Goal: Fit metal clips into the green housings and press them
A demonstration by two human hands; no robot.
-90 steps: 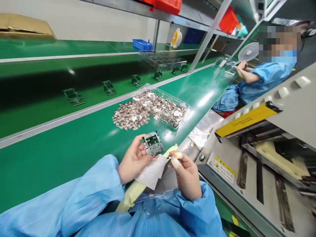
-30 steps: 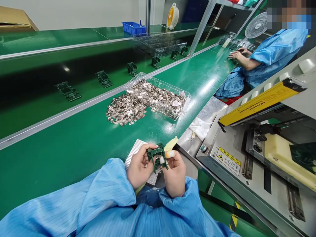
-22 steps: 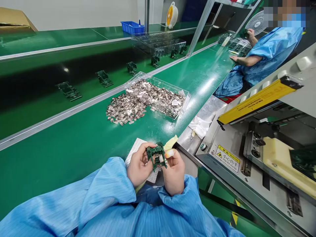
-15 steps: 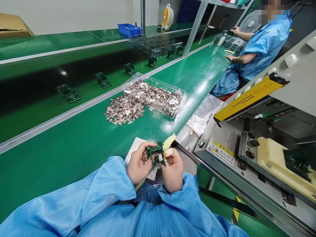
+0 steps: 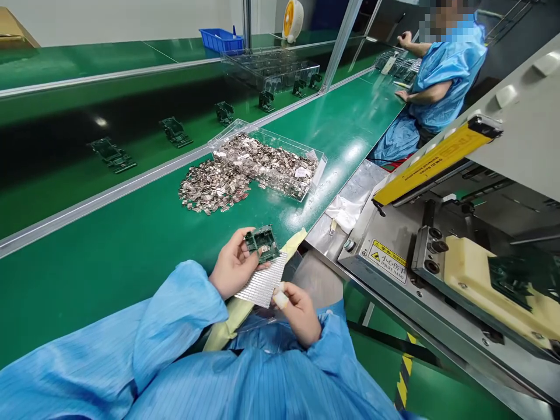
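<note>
My left hand [image 5: 231,265] is closed on a small green circuit-board part [image 5: 261,242] and holds it above the near edge of the green bench [image 5: 131,245]. A silver ribbed sheet [image 5: 262,284] lies just under that hand. My right hand [image 5: 298,310] sits lower, at the near right corner of the sheet, with white-capped fingertips pinched together there; what they pinch is too small to make out. Both arms are in light blue sleeves.
A clear tray [image 5: 266,165] of small metal pieces stands ahead, with a loose pile [image 5: 212,186] beside it. Several green parts [image 5: 175,131] ride the dark conveyor. A press machine [image 5: 437,233] with a yellow guard bar fills the right. A co-worker [image 5: 437,76] in blue sits farther along.
My right hand has let go of the green part and dropped to the corner of the ribbed sheet. My left hand now holds the part alone, a little higher.
</note>
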